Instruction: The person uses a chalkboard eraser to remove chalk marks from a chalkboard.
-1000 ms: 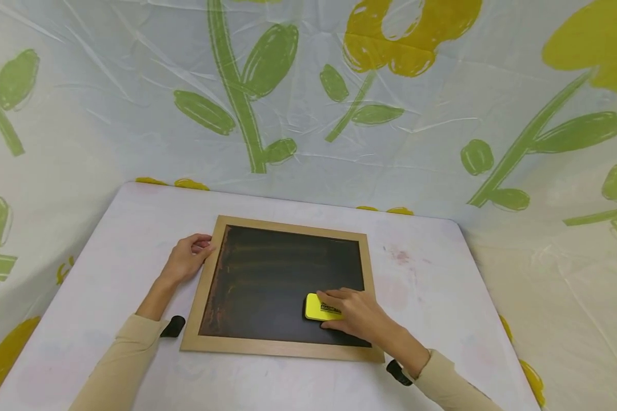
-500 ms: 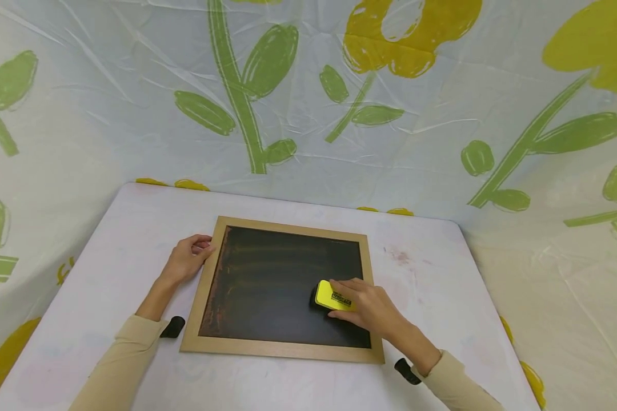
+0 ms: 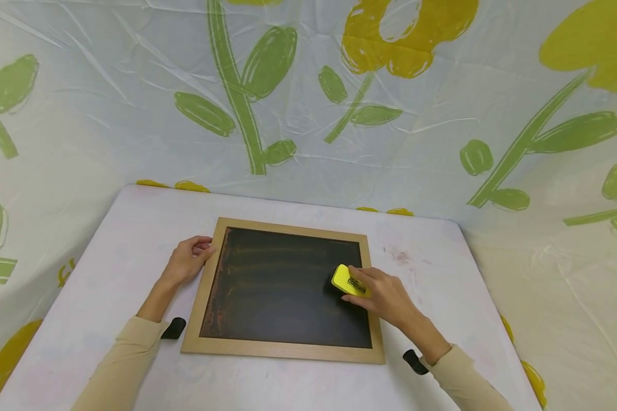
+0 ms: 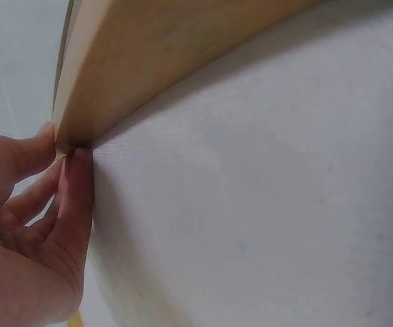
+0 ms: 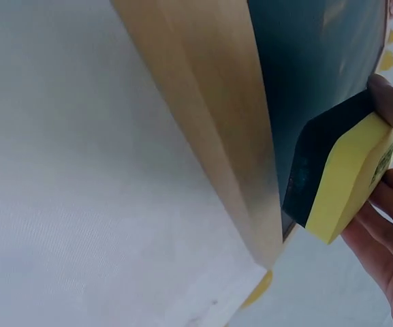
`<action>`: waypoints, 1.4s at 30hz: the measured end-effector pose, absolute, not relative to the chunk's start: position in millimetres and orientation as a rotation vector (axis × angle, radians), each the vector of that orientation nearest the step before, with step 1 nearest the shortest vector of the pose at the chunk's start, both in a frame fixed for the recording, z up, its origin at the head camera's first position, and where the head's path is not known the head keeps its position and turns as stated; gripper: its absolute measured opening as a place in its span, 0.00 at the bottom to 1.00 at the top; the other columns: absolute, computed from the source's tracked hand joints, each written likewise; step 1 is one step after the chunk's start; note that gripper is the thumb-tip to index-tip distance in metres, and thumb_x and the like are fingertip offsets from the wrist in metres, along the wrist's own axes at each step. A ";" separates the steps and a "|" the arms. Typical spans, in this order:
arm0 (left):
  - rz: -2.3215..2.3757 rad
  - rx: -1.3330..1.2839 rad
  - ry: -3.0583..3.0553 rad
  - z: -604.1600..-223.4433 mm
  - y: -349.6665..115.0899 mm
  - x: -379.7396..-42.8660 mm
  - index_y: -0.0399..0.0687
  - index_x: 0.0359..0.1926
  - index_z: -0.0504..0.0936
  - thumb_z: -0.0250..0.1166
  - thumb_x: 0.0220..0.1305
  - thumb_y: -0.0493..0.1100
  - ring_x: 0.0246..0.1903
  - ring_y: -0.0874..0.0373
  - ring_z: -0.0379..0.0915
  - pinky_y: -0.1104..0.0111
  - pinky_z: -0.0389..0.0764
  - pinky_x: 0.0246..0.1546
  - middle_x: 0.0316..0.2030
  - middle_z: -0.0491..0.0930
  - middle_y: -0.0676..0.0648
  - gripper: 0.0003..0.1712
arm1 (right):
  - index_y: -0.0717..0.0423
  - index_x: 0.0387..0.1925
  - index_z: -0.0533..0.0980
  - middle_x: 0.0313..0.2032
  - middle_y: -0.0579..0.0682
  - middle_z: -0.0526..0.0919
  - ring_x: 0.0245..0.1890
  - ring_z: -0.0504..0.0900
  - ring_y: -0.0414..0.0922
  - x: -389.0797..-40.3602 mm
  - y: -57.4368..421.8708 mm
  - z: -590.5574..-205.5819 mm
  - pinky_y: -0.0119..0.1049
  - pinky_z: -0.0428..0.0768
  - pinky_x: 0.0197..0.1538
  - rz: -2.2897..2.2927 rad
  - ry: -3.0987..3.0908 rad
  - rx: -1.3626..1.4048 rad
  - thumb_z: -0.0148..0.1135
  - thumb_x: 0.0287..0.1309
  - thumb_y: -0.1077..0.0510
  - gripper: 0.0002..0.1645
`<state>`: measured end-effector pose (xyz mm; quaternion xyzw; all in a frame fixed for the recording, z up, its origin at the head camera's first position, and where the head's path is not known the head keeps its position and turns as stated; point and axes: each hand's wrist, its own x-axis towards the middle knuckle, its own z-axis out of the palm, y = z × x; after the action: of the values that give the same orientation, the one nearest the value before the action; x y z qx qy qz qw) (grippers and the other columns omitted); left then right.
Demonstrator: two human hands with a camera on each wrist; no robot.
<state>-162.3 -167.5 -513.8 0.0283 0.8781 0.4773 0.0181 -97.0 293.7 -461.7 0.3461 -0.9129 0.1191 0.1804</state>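
A small chalkboard (image 3: 283, 297) in a pale wooden frame lies on the table, with faint smears and reddish marks along its left side. My left hand (image 3: 187, 260) pinches the frame's left edge; in the left wrist view the thumb is on the frame (image 4: 87, 88) and the fingertips reach its lower edge. My right hand (image 3: 388, 294) grips a yellow board eraser (image 3: 345, 279), whose black felt side faces the dark surface near the board's right edge. Seen from the right wrist, the eraser (image 5: 349, 180) sits between thumb and fingers.
The table (image 3: 442, 319) has a whitish cover with reddish stains right of the board. A flower-printed cloth (image 3: 308, 114) hangs behind and around the table. A black wrist mount (image 3: 173, 328) shows at the left sleeve, another black mount (image 3: 415, 362) at the right.
My right hand has slid the eraser up and to the right across the board, from its lower part towards the right edge. My left hand has stayed at the frame.
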 end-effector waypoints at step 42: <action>1.513 0.087 2.715 -508.8 -166.9 -161.4 0.26 0.60 0.77 0.62 0.75 0.38 0.45 0.41 0.79 0.60 0.77 0.42 0.46 0.81 0.32 0.21 | 0.71 0.56 0.80 0.43 0.68 0.87 0.40 0.86 0.63 -143.7 380.9 -474.2 0.56 0.83 0.32 0.261 -2.660 0.564 0.85 0.42 0.55 0.39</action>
<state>-161.4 -166.9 -508.8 0.0278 0.8731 0.4865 0.0160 -143.7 380.9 -474.2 0.2022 -0.9533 0.0937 0.2036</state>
